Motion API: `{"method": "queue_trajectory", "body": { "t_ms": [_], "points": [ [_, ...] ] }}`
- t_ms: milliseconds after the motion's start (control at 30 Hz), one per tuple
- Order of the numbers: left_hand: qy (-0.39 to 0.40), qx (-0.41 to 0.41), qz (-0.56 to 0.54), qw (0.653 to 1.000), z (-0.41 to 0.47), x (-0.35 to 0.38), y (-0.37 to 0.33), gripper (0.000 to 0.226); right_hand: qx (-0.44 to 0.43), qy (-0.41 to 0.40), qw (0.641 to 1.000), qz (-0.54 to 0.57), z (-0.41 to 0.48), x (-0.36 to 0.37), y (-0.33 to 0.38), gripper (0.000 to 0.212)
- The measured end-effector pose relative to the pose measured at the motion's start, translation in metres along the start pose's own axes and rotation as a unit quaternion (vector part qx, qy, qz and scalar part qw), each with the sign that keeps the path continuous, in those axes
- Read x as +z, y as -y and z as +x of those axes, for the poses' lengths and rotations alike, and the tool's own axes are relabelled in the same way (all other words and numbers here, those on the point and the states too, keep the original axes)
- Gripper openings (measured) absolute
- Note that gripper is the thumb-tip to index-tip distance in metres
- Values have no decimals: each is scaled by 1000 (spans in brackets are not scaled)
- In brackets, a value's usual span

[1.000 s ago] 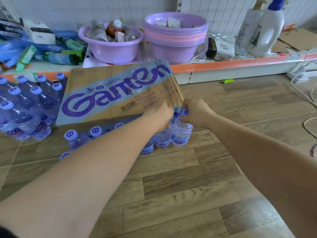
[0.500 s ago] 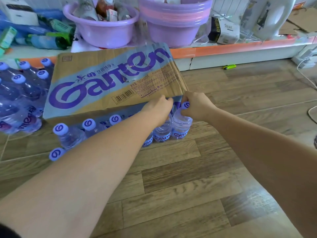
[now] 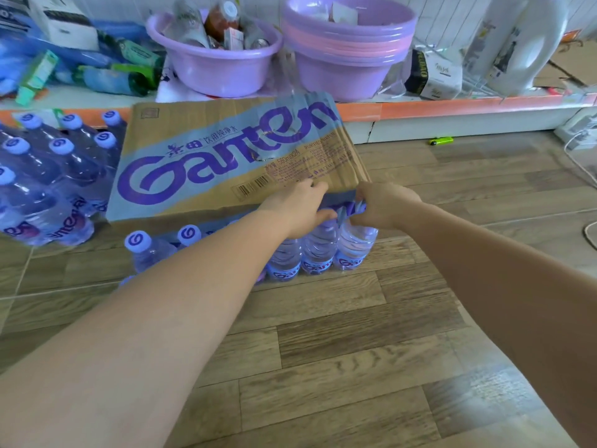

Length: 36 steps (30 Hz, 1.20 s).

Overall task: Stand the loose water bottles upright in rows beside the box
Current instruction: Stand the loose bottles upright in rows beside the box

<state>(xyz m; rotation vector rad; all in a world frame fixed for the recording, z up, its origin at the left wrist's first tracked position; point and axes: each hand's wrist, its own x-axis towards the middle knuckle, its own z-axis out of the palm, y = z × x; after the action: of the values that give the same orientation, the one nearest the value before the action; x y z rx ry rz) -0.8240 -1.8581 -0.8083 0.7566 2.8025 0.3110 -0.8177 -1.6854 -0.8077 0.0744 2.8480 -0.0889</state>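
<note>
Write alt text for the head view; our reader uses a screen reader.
A person's left hand and right hand each have a grip on the tops of upright Ganten water bottles at the near corner of a Ganten cardboard box. Wrapped bottle packs lie left; purple basins sit on a shelf behind.

Bright, even, cool light fills the scene with only soft shadows, while wide-angle distortion bends the edges and the far shelf [image 3: 452, 106] looks slightly blurred.
</note>
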Motion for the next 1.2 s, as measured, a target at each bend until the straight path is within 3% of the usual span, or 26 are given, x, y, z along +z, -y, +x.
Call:
{"method": "queue_trajectory", "body": {
  "t_ms": [133, 233, 467, 767, 1000, 1100, 1200],
  "points": [
    [-103, 6, -13, 995, -18, -28, 29, 34, 13, -131, 991, -35, 1, -18, 40, 43],
    [-128, -14, 5, 992, -32, -45, 62, 36, -42, -165, 985, -35, 8, -26, 84, 46],
    [-87, -125, 50, 987, -84, -58, 181, 60, -169, -108, 980, 9, 27, -19, 223, 55],
    [-75, -273, 61, 957, -164, -44, 338, 64, -270, -54, 961, -5, 49, 21, 372, 61],
    [-81, -301, 95, 945, -197, -48, 431, 58, -302, -28, 953, 19, 68, 42, 459, 64],
    [-45, -286, 71, 954, -204, -49, 453, 63, -323, -32, 945, 46, 71, 41, 491, 72],
    [-67, -254, 70, 962, -204, -49, 461, 65, -352, -24, 935, 42, 73, 47, 516, 73]
  ]
}}
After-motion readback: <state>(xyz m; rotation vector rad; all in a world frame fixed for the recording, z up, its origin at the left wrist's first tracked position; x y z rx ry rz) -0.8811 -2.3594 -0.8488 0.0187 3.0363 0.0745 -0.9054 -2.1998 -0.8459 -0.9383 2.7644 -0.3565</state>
